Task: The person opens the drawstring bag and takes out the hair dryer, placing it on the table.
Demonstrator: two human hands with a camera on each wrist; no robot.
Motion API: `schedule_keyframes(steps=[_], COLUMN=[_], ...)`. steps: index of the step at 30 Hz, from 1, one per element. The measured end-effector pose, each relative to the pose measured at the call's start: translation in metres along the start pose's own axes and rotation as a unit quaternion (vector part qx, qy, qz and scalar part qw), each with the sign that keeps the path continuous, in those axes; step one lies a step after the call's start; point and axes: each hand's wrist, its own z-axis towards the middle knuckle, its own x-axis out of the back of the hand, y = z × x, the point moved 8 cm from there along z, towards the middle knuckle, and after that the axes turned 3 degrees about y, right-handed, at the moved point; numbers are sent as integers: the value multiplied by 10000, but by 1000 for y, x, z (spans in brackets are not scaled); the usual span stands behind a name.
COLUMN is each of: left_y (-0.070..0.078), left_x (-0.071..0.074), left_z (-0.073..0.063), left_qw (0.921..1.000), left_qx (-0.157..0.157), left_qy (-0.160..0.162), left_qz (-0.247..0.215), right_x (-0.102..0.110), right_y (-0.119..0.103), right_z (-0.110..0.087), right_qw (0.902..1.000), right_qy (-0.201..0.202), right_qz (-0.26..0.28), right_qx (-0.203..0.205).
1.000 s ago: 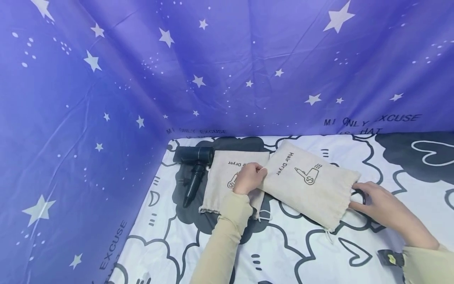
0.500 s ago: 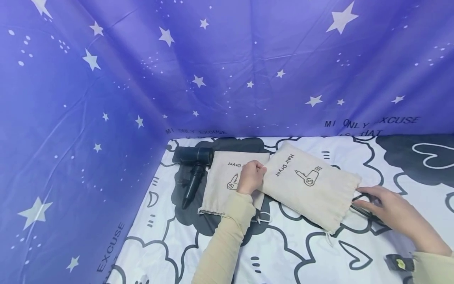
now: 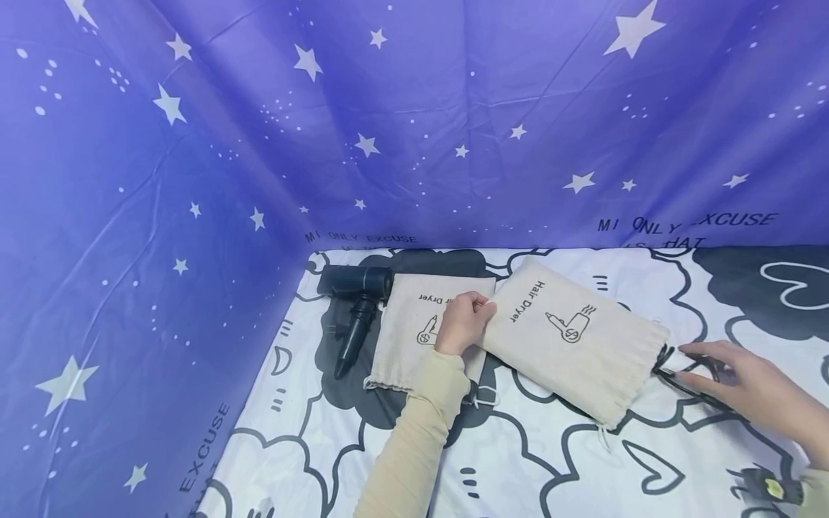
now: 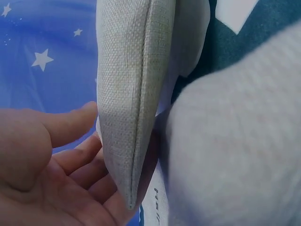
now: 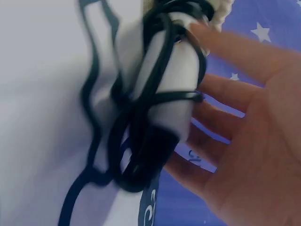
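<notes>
A cream drawstring bag [image 3: 570, 324] printed "Hair Dryer" lies tilted in the middle of the head view, bulging. My left hand [image 3: 462, 322] pinches its far left corner between thumb and fingers; the left wrist view shows the bag's seamed edge [image 4: 134, 108] between them. At the gathered mouth on the right, a bundled black cord [image 3: 689, 385] sticks out, and my right hand [image 3: 745, 378] holds it between thumb and fingers. Loops of that cord [image 5: 157, 94] show blurred in the right wrist view. What the bag contains is hidden.
A second cream bag [image 3: 401, 360] lies flat beneath my left forearm. Left of it rests a black hair dryer [image 3: 356, 284]. White cloth with black doodles [image 3: 499, 460] covers the surface, and a purple starry curtain [image 3: 414, 122] closes off the back and left.
My right hand has moved right, away from the bag's mouth, and more black cord now shows outside it. The left hand keeps its pinch on the corner.
</notes>
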Motion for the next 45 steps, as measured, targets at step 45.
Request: schedule_keyframes(steps=[45], left_y=[-1], left_x=[-2], left_z=[1], left_qw=[9992], left_qx=[91], left_qy=[97], left_qz=[-374], right_x=[4], right_y=[1], right_z=[-8], right_qw=[9998], right_qy=[-59], right_qz=[6], right_qx=[-174])
